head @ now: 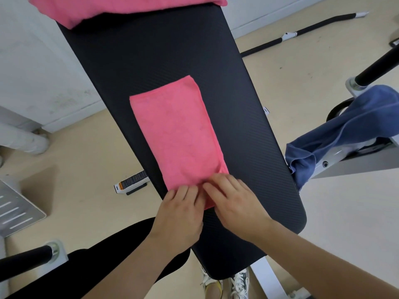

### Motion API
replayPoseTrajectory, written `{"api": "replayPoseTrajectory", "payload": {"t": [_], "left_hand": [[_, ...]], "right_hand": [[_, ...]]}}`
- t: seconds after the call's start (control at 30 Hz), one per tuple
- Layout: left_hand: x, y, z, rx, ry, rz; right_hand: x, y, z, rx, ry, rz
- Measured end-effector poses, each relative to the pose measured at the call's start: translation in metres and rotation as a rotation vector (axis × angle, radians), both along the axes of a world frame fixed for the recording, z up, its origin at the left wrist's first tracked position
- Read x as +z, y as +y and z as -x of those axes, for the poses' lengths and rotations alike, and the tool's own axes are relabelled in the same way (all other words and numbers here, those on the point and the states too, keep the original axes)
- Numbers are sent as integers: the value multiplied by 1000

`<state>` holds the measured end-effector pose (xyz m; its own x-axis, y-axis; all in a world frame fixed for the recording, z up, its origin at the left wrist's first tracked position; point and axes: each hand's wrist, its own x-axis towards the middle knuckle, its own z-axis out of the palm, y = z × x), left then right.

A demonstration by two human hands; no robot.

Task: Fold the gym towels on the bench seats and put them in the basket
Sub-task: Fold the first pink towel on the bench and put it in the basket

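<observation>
Nearest to the camera is the person's leg in black trousers [108,266], at the near left, and to the right of it two white sport shoes [237,281] stand on the floor under the near end of the bench. Both bare forearms reach from the near side to the black bench seat [151,57].

The left hand [179,214] lies on the near left corner of the folded pink towel [172,134], with its fingers held close together and laid rather flat on the cloth. The right hand [235,203] is just beside it, on the near right corner. Its fingers are bent and the tips touch the cloth, but the thumb is hidden, so I cannot tell if it pinches the edge. A small part of the towel shows between the two hands.

This towel is a long narrow rectangle in the middle of the seat, running from near to far. A second pink towel [121,7] lies bunched at the far end of the seat.

On the right, well apart from the pink ones, a blue towel [345,130] hangs unfolded over a grey metal frame [345,165].
</observation>
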<state>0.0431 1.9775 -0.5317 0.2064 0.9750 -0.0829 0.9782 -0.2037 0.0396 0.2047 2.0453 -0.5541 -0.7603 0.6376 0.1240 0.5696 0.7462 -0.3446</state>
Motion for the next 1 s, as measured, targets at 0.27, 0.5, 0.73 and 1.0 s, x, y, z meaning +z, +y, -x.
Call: {"api": "replayPoseTrajectory", "payload": {"t": [0.27,0.5,0.73,1.0], "left_hand": [[-12,-5,4,41,38,-116],[3,-5,3,124,-174,-2],[10,-20,10,88,-77,159],[61,25,34,481,-717,312]], "right_hand": [[-1,-8,-12,90,-280,-149],[-10,-7,-10,142,-204,-278],[13,13,-15,206,-232,130],[67,76,1,-75,63,641]]}}
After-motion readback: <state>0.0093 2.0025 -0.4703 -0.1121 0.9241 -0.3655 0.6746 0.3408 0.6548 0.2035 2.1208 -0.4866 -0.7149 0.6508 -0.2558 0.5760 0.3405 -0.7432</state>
